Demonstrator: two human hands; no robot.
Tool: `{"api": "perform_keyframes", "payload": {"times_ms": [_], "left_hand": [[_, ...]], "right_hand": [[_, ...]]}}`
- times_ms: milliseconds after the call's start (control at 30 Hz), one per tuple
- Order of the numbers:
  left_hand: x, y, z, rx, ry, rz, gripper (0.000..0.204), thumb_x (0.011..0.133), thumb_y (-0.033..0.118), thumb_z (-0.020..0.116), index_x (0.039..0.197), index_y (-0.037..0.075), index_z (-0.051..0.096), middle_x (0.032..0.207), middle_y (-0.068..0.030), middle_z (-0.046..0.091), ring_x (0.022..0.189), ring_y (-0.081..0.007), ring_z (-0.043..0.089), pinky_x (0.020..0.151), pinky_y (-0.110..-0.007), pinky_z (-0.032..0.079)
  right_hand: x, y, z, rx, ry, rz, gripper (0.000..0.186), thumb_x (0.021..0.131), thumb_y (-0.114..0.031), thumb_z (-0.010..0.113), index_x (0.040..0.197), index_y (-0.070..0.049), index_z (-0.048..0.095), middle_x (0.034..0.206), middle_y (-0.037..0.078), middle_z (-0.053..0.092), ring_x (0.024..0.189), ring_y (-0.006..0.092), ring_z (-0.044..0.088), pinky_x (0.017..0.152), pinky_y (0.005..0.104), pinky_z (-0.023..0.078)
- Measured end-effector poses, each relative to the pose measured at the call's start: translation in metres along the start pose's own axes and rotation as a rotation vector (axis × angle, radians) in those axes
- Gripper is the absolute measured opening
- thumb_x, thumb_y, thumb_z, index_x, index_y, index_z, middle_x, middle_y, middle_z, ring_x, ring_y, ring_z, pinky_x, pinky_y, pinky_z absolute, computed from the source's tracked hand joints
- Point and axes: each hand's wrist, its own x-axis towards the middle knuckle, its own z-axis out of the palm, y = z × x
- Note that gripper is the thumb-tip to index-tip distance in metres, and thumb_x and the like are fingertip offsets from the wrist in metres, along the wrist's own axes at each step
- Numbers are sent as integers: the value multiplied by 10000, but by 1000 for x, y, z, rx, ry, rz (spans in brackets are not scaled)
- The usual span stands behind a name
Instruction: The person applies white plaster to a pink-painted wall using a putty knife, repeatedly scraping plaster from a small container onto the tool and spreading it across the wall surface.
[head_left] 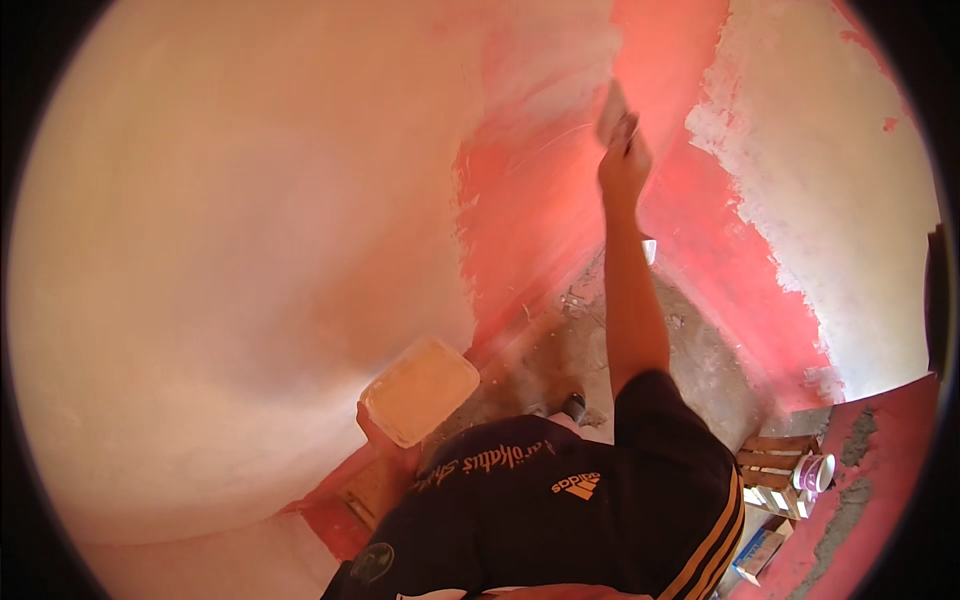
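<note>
Tub in L hand prob. holds some pale paste.

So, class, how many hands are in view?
2: the left hand, partly hidden behind the pale rectangular container it holds, below centre; the right hand, above centre, holding a blurred flat tool.

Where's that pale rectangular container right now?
In the head view, the container is left of centre, held in the left hand, just above the dark shirt.
</note>
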Motion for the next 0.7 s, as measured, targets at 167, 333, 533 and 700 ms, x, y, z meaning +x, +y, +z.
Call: {"api": "perform_keyframes", "payload": {"times_ms": [167,333,533,700], "left_hand": [[-1,-4,13,282,-75,155,364,930,288,541,1191,44,609,1148,-60,652,1051,-225,621,895,-386,504],[-5,-6,9,62,111,93,188,868,89,735,1042,39,686,969,-12,713,887,-191,679,770,-328,542],[-13,-26,-25,-94,89,-181,682,1040,597,252,1452,92,452,1462,-98,514,1343,-288,492,1126,-443,402],[-13,-29,-1,-245,86,-127,677,1044,587,259,1466,89,440,1474,-109,504,1360,-294,479,1140,-437,386]], "right_hand": [[48,27,26,-92,123,-301,285,1034,-167,488,1103,20,692,749,129,624,693,237,579,660,385,470],[-156,-16,55,-135,-186,-555,338,1049,-192,469,1242,1,668,972,189,710,860,288,696,784,363,536],[-11,-8,-1,-4,98,-109,453,1098,-375,400,972,-11,639,804,75,608,771,161,554,705,336,463],[32,25,32,-215,104,-348,274,1014,-112,456,1080,49,668,907,191,687,799,269,645,737,383,511]]}}
